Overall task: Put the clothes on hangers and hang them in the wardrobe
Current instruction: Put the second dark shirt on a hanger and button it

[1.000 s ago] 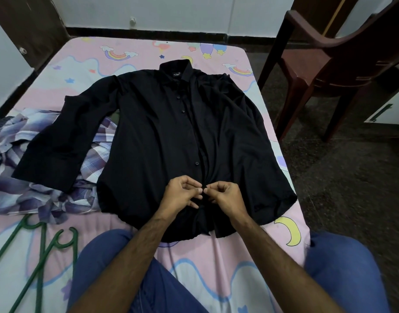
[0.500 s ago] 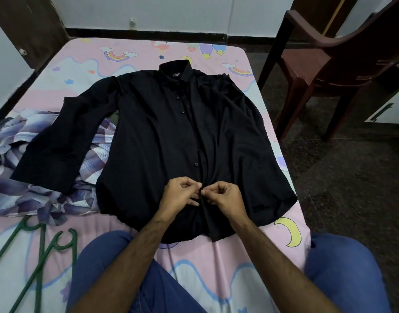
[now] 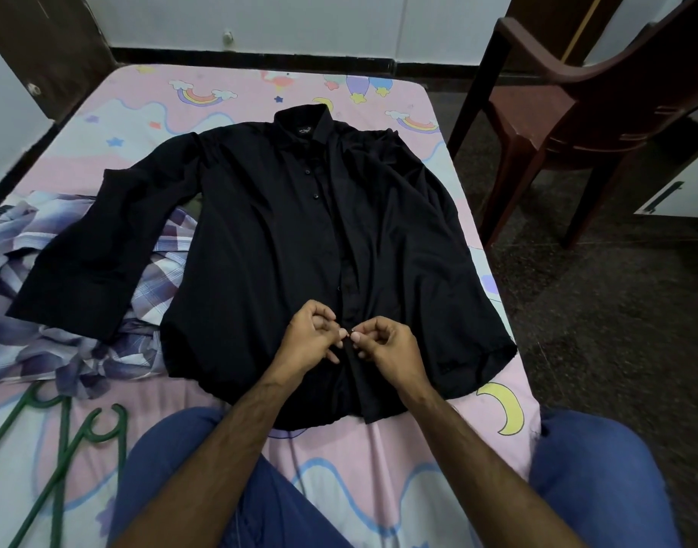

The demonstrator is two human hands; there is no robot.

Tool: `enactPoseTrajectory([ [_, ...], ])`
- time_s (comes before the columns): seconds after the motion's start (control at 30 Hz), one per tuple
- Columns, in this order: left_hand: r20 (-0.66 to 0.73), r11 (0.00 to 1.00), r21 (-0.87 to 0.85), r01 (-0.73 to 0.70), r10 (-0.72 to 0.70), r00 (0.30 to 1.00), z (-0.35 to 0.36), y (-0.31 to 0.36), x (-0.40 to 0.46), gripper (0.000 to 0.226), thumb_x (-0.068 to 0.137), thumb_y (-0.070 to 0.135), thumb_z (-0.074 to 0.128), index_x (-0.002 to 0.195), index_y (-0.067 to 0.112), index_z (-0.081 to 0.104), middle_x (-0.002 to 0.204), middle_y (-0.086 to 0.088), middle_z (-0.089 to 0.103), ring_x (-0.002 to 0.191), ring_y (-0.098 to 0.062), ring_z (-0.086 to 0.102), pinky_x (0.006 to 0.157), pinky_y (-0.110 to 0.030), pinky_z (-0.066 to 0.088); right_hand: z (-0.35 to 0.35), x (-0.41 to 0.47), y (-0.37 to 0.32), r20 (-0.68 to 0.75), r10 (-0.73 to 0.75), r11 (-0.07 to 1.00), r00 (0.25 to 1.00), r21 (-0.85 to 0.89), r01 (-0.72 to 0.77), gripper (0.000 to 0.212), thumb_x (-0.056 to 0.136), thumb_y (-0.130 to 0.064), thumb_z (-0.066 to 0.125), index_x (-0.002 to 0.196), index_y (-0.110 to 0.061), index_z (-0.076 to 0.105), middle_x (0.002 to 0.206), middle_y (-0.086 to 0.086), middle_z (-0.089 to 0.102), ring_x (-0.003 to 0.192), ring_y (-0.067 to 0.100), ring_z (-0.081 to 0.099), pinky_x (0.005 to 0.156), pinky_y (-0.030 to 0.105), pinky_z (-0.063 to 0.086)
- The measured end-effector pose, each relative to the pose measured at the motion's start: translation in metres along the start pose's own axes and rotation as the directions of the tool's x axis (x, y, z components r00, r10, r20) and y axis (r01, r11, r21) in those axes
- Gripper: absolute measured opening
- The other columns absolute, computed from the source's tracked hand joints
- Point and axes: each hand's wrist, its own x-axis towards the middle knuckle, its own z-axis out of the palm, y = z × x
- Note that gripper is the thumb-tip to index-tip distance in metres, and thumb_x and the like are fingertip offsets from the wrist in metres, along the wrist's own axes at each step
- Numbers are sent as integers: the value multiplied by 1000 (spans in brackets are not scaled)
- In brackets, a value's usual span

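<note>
Black shirt (image 3: 284, 247): long-sleeved, laid front-up on the bed (image 3: 379, 448), collar toward the far edge, hem toward the person. Buttons along the upper placket appear fastened; the lower front lies slightly parted near the hem. One sleeve stretches out to the left over the plaid shirt; the other lies folded along the right edge of the mattress.

Left hand (image 3: 307, 342): forearm reaching in from the lower centre, wrist straight, hand resting on the lower front of the black shirt. Fingers curled inward, thumb and forefinger pinching the placket edge at the middle seam.

Right hand (image 3: 386, 346): forearm reaching in from the lower right, hand facing the left one, tips almost touching. Fingers curled, thumb and forefinger pinching the opposite placket edge at a small button; the remaining fingers are tucked toward the palm.

Plaid shirt (image 3: 43, 334): purple and white, crumpled at the left side of the bed, partly under the black sleeve.

Green hangers (image 3: 68, 448): lying flat on the bed at lower left, just beside the plaid shirt, hooks pointing away from the person.

Knees in blue trousers (image 3: 169, 460): at the near edge.

Brown chair (image 3: 576, 124): on the floor, right of the bed.
</note>
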Motion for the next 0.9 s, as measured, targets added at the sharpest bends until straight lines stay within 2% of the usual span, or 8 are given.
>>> enactPoseTrajectory([
  [0.13, -10, 998, 63, -4, 5, 1000, 1, 1, 0, 27, 87, -2, 71, 97, 14, 51, 76, -9, 65, 57, -12, 63, 42, -30, 52, 1, -1, -1, -8, 4, 999, 1000, -52, -5, 7, 91, -14, 73, 88, -20, 76, 75, 1, 75, 66, 12, 71, 73, 32, 61],
  [0.2, -20, 965, 250, -77, 84, 996, 1, 1, -4, 26, 87, 7, 72, 101, 17, 52, 75, -4, 68, 56, -10, 64, 43, -27, 49, -3, 3, -6, 60, 40, 996, 997, -86, -35, 4, 92, -14, 73, 92, -18, 74, 76, 2, 75, 64, 12, 70, 71, 34, 62],
  [0.3, 22, 822, 524, -223, 249, 968, -3, -3, -4, 25, 90, 22, 71, 105, 26, 52, 72, 5, 66, 63, -6, 63, 58, -27, 51, -23, 21, -29, 273, 145, 989, 951, -51, -136, 7, 95, -13, 70, 101, -8, 68, 80, 8, 73, 61, 14, 68, 59, 29, 59],
  [0.43, -19, 756, 555, -348, 430, 903, -14, 7, 20, 15, 94, 11, 59, 105, 21, 56, 94, 9, 60, 82, -4, 59, 75, -26, 50, -36, 57, -59, 27, -67, 975, 997, -210, 71, 4, 95, -13, 67, 91, -14, 69, 77, 5, 73, 66, 15, 70, 68, 35, 62],
  [0.53, 14, 655, 628, -421, 531, 847, -16, 25, 45, 24, 94, 2, 55, 114, 14, 57, 111, 8, 50, 95, -6, 56, 83, -18, 47, -17, 73, -70, 105, -131, 916, 986, -367, 161, 18, 89, -31, 73, 99, -19, 66, 87, -3, 71, 77, 12, 69, 73, 34, 60],
  [0.63, 59, 622, 657, -425, 520, 852, -11, 19, 54, 30, 95, -1, 52, 121, 13, 56, 115, 7, 47, 95, -6, 54, 81, -17, 47, 4, 80, -57, 171, -51, 792, 984, -593, 144, 46, 82, -49, 72, 114, -21, 55, 107, -6, 62, 88, 14, 63, 78, 37, 56],
  [0.77, 62, 651, 630, -424, 502, 863, -12, 0, 59, 25, 92, 0, 58, 115, 11, 60, 112, 2, 51, 98, -9, 55, 89, -24, 50, 10, 79, -40, 31, -150, 761, 988, -635, 135, 37, 85, -40, 69, 111, -21, 52, 107, -5, 58, 89, 17, 62, 76, 35, 52],
  [0.9, 136, 704, 590, -395, 396, 908, -20, 8, 71, 16, 92, 12, 69, 107, 17, 68, 107, 6, 52, 94, 0, 56, 83, -7, 43, 4, 78, -38, -23, -154, 813, 988, -572, 114, 32, 86, -42, 67, 109, -23, 56, 99, -9, 62, 87, 12, 63, 77, 33, 53],
])
